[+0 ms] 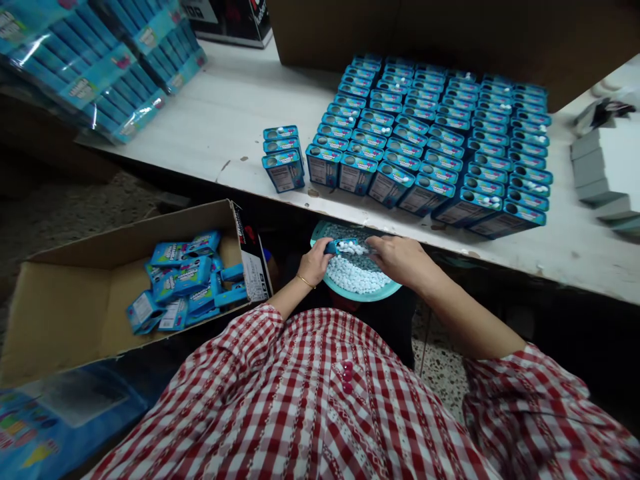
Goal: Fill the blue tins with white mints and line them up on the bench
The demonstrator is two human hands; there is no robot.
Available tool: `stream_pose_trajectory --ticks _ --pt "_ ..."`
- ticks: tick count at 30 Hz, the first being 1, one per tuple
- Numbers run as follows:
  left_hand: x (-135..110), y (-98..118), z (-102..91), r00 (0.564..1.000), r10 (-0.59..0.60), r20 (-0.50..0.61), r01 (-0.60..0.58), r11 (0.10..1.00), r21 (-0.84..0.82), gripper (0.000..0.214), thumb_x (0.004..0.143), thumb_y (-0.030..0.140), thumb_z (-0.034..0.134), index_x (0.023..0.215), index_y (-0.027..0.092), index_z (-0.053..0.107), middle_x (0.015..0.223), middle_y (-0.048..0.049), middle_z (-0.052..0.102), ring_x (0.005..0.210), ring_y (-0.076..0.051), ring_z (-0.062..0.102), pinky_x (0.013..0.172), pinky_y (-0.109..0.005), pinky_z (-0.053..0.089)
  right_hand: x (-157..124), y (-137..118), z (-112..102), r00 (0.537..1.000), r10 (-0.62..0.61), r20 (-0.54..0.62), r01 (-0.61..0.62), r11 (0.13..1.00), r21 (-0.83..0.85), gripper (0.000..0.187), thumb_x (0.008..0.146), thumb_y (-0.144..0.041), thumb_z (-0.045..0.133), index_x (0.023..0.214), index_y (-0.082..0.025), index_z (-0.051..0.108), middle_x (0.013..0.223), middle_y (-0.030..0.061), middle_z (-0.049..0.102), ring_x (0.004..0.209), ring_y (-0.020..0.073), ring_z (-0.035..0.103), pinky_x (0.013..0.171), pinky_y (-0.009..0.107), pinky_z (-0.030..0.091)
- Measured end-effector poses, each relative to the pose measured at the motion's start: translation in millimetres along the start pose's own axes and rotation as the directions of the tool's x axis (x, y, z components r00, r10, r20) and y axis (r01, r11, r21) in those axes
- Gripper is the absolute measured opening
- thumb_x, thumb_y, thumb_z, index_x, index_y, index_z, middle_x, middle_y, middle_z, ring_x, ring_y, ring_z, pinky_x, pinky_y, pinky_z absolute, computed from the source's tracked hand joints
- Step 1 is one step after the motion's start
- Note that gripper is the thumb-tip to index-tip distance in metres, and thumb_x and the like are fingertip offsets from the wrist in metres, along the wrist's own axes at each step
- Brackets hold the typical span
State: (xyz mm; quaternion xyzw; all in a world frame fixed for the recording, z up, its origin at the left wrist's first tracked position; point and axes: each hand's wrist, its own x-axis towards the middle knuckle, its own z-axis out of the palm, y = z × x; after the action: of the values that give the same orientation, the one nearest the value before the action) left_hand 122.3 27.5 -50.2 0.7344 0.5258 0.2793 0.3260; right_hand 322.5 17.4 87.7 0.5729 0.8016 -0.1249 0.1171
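Note:
My left hand (314, 263) is closed round a small blue box (340, 246), held over a teal bowl (389, 291) full of small white candies. Several white candies lie on top of that box. My right hand (400, 259) is curled at the box's right end, fingers pinched together over the candies; whether it grips anything I cannot see. The bowl sits low in front of me, just under the edge of the white table (230, 113). On the table stand many rows of the same blue boxes (430, 133), upright with holes on top.
A cardboard carton (70, 300) at my left holds several loose blue boxes (185, 283). Wrapped packs of blue boxes (100, 60) lie at the table's far left. Grey blocks (600, 167) sit at the right. A brown carton (450, 27) stands behind the rows.

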Motion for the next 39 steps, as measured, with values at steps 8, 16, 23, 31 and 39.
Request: stream_pose_trajectory --ticks 8,16,23,31,39 --pt "-4.2 0.9 -6.5 1.000 -0.009 -0.027 0.007 0.997 -0.079 0.038 0.080 0.014 0.046 0.117 0.019 0.048 0.121 -0.0086 0.054 0.086 -0.016 0.063 0.083 -0.031 0.050 -16.2 -4.8 -20.2 0.999 0.009 -0.046 -0.009 1.000 -0.003 0.029 0.087 -0.026 0.042 0.108 -0.019 0.060 0.097 0.0117 0.066 0.082 0.0238 0.063 0.068 0.032 0.042" --pt "20.7 2.4 -65.6 0.956 -0.127 -0.263 0.050 0.959 -0.280 0.037 0.082 0.026 0.048 0.118 0.018 0.044 0.080 -0.0008 0.063 0.053 -0.010 0.061 0.056 -0.022 0.051 -45.7 59.9 22.0 0.953 0.076 -0.293 0.030 0.939 0.342 0.033 0.085 -0.037 0.045 0.111 -0.024 0.061 0.104 0.0062 0.068 0.091 0.0226 0.063 0.076 0.034 0.048" --pt "90.3 -25.3 -101.0 0.897 -0.171 -0.407 0.055 0.958 -0.282 0.042 0.085 0.034 0.048 0.121 0.013 0.043 0.088 -0.0060 0.061 0.053 -0.011 0.061 0.052 -0.022 0.048 -38.5 53.6 71.5 0.967 0.093 -0.239 0.043 0.859 0.511 0.031 0.083 -0.037 0.047 0.107 -0.026 0.063 0.106 0.0047 0.068 0.094 0.0223 0.063 0.081 0.036 0.050" --pt "92.0 -21.3 -128.1 0.846 0.105 -0.522 0.048 0.962 0.270 0.085 0.061 0.042 0.075 0.132 0.017 0.036 0.136 -0.0173 0.032 0.123 -0.033 0.040 0.103 -0.044 0.036 -39.7 44.1 91.7 0.979 0.080 -0.185 0.041 0.819 0.572 0.028 0.083 -0.039 0.047 0.104 -0.029 0.064 0.105 0.0039 0.068 0.096 0.0235 0.064 0.081 0.037 0.051" --pt "174.1 -1.3 -177.8 0.965 -0.144 0.218 -0.009 0.817 0.577 0.130 0.035 0.045 0.084 0.143 0.021 0.015 0.151 -0.0178 -0.008 0.135 -0.049 -0.004 0.108 -0.056 0.015 -35.9 35.5 96.3 0.982 0.097 -0.162 0.028 0.772 0.635 0.033 0.084 -0.040 0.045 0.104 -0.023 0.065 0.106 0.0066 0.068 0.097 0.0221 0.063 0.085 0.034 0.049"
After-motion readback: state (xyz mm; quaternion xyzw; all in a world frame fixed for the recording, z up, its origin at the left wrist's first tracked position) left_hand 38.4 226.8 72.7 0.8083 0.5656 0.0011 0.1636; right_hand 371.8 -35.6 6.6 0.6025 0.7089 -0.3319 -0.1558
